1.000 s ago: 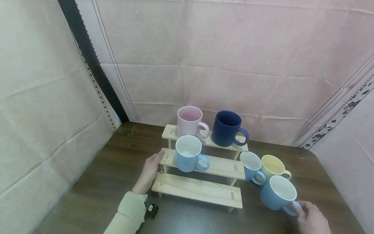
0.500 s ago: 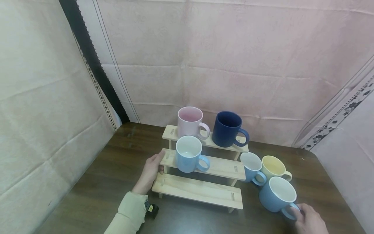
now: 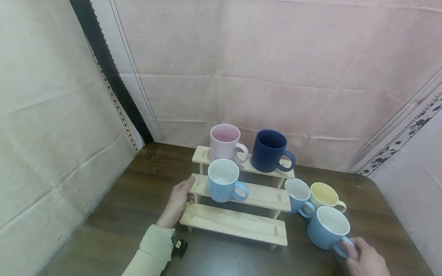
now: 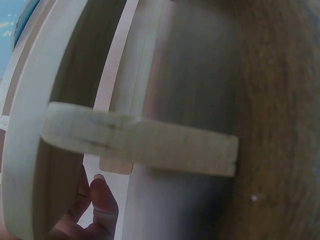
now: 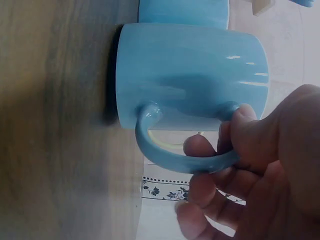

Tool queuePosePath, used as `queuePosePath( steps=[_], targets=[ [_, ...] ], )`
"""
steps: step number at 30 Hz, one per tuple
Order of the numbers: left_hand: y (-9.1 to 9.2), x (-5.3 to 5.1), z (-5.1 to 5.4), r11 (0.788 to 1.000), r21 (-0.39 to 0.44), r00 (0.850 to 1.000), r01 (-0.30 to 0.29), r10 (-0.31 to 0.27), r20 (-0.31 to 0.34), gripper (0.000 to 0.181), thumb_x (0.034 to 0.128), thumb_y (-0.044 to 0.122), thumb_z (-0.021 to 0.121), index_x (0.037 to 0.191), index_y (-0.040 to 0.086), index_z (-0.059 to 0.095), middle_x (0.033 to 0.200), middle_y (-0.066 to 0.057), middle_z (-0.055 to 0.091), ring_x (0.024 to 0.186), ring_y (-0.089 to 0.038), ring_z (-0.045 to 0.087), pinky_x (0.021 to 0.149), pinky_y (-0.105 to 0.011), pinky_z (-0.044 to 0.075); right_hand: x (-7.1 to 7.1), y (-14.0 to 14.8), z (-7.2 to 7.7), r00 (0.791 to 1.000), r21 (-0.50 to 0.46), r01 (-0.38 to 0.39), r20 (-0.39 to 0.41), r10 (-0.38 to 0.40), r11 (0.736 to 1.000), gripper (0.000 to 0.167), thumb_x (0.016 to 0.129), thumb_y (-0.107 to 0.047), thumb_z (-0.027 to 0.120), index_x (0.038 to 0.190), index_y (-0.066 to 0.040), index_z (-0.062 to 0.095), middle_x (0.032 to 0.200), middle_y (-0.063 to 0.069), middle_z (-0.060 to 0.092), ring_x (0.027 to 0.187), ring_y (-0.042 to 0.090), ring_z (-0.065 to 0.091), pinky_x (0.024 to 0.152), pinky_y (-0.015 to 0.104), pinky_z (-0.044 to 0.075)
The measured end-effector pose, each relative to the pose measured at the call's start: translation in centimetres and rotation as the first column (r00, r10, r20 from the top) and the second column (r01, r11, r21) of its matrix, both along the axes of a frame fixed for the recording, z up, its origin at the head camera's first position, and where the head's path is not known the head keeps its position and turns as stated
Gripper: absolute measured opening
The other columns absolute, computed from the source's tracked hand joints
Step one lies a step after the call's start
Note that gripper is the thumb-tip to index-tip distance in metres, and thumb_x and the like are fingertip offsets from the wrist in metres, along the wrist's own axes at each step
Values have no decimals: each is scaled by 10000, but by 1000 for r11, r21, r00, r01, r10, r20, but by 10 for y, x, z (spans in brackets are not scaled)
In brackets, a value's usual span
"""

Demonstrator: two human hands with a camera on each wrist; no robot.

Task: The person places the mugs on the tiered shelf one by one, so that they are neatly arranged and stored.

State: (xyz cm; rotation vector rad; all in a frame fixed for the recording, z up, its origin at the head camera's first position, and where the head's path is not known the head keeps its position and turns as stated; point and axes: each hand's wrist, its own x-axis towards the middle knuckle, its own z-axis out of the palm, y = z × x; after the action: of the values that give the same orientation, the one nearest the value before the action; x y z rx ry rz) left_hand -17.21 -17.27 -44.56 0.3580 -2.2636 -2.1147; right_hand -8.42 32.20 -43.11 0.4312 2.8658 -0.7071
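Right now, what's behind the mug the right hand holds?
A yellow mug and another blue mug stand behind; the held mug hides the yellow one's lower part.

– What's the near blue mug (image 5: 185,60) made of?
– Looks like glazed ceramic, smooth and glossy, with bright glints on its wall
– And the navy mug (image 3: 265,158)?
– Duller, closer to matt
– The tiered rack (image 3: 235,226)?
– Pale bare wood, smooth, faintly grained; the tabletop (image 3: 138,199) is dark wood-look, grained, with a soft sheen
– And the backdrop (image 3: 276,96)?
– Creased cloth, matt, and the sleeve (image 3: 152,245) is smooth fabric
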Motion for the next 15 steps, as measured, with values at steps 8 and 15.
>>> queuePosePath(
  steps=[8, 15],
  targets=[
    [1, 1, 2, 1000, -4, 1000, 0, 0, 3, 484, 982, 522, 486, 914, 51, 580, 675, -33, 461, 599, -190, 456, 603, -295, 379, 3, -6, 2, 993, 26, 97, -72, -95, 995, 357, 986, -357, 533, 1032, -7, 588, 774, 75, 611, 720, 258, 543, 592, 341, 369],
    [0, 1, 2, 1000, 1, 1000, 8, -8, -4, 490, 984, 525, 477, 917, 51, 579, 672, -31, 458, 600, -192, 454, 607, -295, 376, 4, -7, 7, 998, 26, 26, -51, -25, 999, 429, 1010, -387, 469, 1080, 27, 560, 844, 156, 628, 768, 294, 569, 656, 444, 427]
  ],
)
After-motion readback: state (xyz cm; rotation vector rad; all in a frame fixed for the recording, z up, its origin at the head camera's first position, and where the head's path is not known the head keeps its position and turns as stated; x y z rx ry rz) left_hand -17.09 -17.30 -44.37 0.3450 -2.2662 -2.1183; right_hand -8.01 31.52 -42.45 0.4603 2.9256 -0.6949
